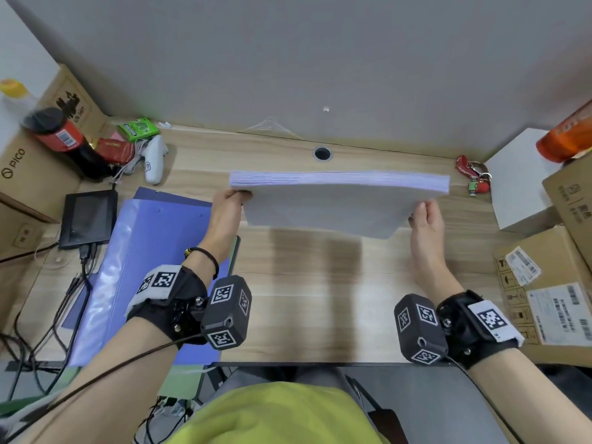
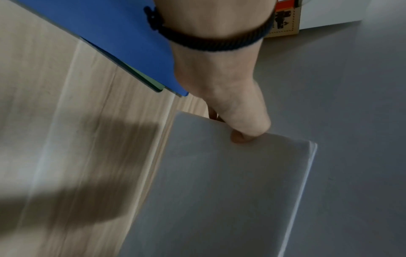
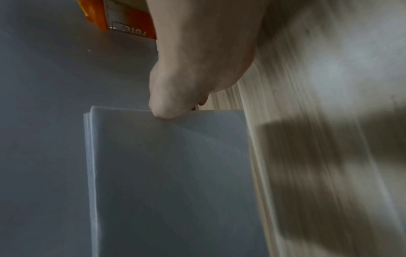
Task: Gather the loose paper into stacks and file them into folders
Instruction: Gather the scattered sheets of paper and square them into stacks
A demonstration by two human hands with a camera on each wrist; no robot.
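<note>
A thick stack of white paper (image 1: 333,203) is held up on edge above the wooden desk (image 1: 320,299), its top edge facing me. My left hand (image 1: 229,200) grips its left side, thumb on the near face (image 2: 239,137). My right hand (image 1: 426,216) pinches its right side, thumb pressed on the near sheet (image 3: 167,109). The stack (image 2: 219,191) fills the lower part of both wrist views (image 3: 171,173). Blue folders (image 1: 144,267) lie overlapped on the desk at the left, under my left forearm, with a green edge showing (image 2: 151,81).
Cardboard boxes (image 1: 544,283) stand at the right, a white box (image 1: 519,184) behind them. At the left are a PICO box (image 1: 28,168), a dark bottle (image 1: 64,139), a small black screen (image 1: 88,217) with cables, and a white controller (image 1: 155,160). A red keychain (image 1: 474,176) lies at the back right.
</note>
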